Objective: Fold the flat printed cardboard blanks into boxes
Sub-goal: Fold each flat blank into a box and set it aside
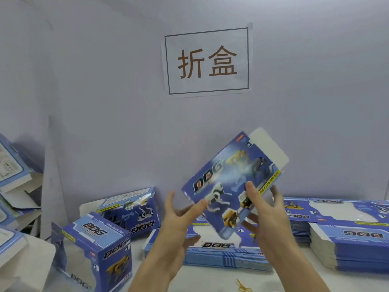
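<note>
Flat blank (227,186) raised over the counter (210,279), not yet opened into a box.

Held in the right hand (267,209), thumb on the printed face, fingers curled behind; left hand (179,218) spread wide, thumb touching its near edge. Below the grip, stacks of unfolded blanks (210,251); left of it, folded boxes (99,249). Behind, pale wall with paper sign (207,61).

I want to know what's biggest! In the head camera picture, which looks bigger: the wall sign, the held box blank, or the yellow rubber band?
1. Wall sign and held box blank: look alike; blank is nearer.
2. Yellow rubber band: smallest.
</note>
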Tool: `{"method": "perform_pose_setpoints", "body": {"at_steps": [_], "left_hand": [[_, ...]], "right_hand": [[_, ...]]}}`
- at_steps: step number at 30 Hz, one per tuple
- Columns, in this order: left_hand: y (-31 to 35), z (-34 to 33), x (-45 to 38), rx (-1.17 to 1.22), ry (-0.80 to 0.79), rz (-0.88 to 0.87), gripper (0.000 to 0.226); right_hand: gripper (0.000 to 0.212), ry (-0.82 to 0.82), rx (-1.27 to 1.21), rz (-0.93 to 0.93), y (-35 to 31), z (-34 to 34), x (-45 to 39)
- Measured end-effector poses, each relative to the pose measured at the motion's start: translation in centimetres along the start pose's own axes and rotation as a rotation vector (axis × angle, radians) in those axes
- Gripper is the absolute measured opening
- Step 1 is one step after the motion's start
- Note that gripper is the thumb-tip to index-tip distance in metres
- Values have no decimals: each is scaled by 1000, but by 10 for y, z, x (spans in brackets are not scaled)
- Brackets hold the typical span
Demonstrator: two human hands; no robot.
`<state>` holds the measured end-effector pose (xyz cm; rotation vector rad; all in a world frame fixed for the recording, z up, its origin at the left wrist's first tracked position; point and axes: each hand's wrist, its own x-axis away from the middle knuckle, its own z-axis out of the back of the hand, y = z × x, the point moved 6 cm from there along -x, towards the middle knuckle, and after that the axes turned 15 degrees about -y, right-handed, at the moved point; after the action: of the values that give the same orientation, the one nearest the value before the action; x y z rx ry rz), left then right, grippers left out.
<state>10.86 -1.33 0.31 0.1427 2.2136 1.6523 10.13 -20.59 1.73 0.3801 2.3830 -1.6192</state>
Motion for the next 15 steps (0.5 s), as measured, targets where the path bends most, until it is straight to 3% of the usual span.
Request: {"method": "perform_pose_setpoints", "body": {"at_steps": [4, 8, 12, 15], "left_hand": [[23, 25, 6, -98, 126, -183, 107], [29, 28, 6, -218, 144, -301, 92], [24, 27, 7, -326, 230, -336, 67], [21, 31, 9, -335, 249, -347, 60]], "right_hand": [[97, -116, 328, -34, -1, 11, -1], [101, -441, 648, -123, 16, -9, 0], [100, -637, 701, -183, 38, -29, 6], [91, -584, 640, -134, 37, -31, 5]]}}
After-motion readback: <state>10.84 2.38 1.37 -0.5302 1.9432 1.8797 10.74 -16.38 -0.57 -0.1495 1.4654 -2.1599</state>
